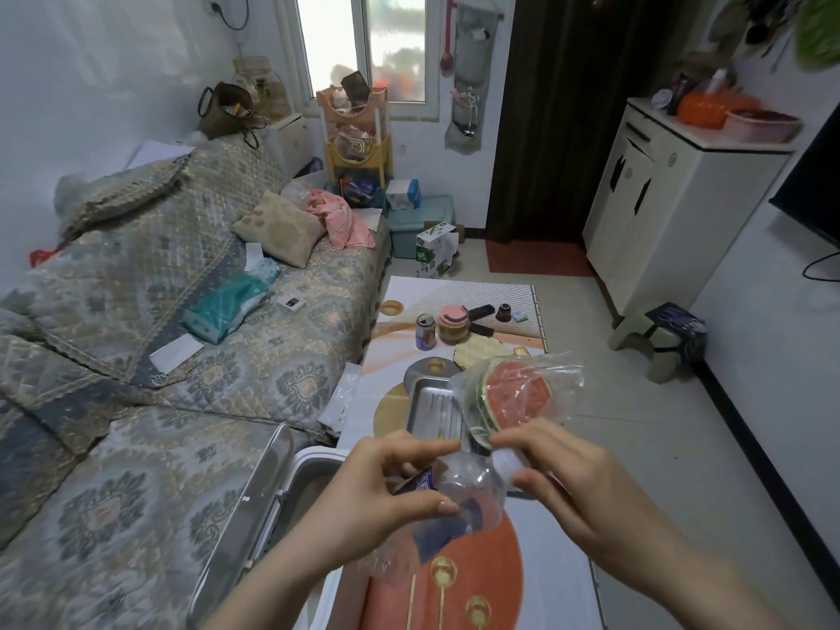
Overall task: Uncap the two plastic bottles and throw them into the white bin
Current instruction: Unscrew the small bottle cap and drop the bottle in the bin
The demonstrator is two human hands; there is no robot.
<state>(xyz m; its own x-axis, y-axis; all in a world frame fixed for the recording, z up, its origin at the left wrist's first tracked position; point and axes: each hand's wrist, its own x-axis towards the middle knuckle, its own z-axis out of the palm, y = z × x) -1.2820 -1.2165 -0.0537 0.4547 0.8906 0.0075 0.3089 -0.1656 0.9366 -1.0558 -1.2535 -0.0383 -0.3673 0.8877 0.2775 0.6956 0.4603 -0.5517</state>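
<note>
The white bin (313,466) stands open beside the sofa (159,356). Above the counter (545,561), the left hand (377,488) has its fingers clamped around the clear bottle (463,493), while the right hand (577,488) pinches its white cap (504,461).

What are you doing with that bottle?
A person is holding a clear plastic bottle over the table. The left hand grips its body, and the right hand pinches the white cap at its neck, as if twisting it off. The cap looks still on. The white bin stands open beside the table, to the left. Behind the hands, watermelon in a plastic bag rests on a metal tray.
</note>
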